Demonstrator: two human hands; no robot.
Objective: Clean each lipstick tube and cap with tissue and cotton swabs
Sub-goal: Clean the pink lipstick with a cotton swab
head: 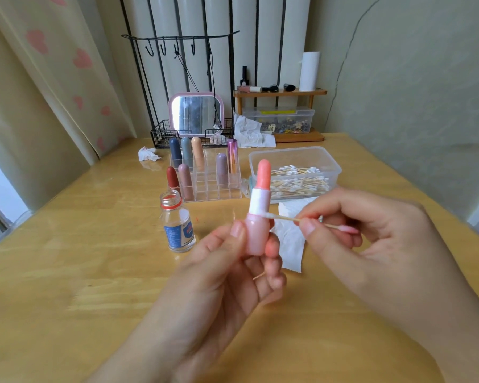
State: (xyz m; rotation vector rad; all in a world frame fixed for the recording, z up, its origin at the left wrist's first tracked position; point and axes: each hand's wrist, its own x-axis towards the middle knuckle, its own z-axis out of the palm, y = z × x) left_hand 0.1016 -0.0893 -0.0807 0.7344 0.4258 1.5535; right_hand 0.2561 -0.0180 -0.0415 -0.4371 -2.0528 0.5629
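**Swab at the collar seam of an uncapped pink lipstick**

Nearest the camera, the left hand [233,261] rises from the 6 o'clock edge, palm turned toward the wearer, thumb on the near face and fingers wrapped behind the pink lipstick tube [256,233]. The grip is closed on the tube's base, holding it upright at frame centre above the wooden table [94,286]. The white inner sleeve and coral bullet stand exposed; its cap cannot be identified.

The right hand [371,230] enters from 4 o'clock, wrist slightly raised, pinching a cotton swab [285,218] at mid-stick between thumb and forefinger. The white tip touches the seam where sleeve meets pink base, at the tube's 3 o'clock side; the rear tip is stained pink.

Judgement on the step: good work calls for light pressure along the seam, the left fingers turning the tube so the tip traces the full ring, and the swab kept well below the soft bullet. With one end already soiled, a fresh swab may soon be needed.

A sheet of tissue [291,239] lies on the table under the hands. An open glass bottle [177,225] stands at 9 o'clock of the tube. Beyond, at 12 o'clock, a clear organiser [216,186] holds capped lipsticks, and at 1 o'clock a plastic box of swabs [293,172] sits open.
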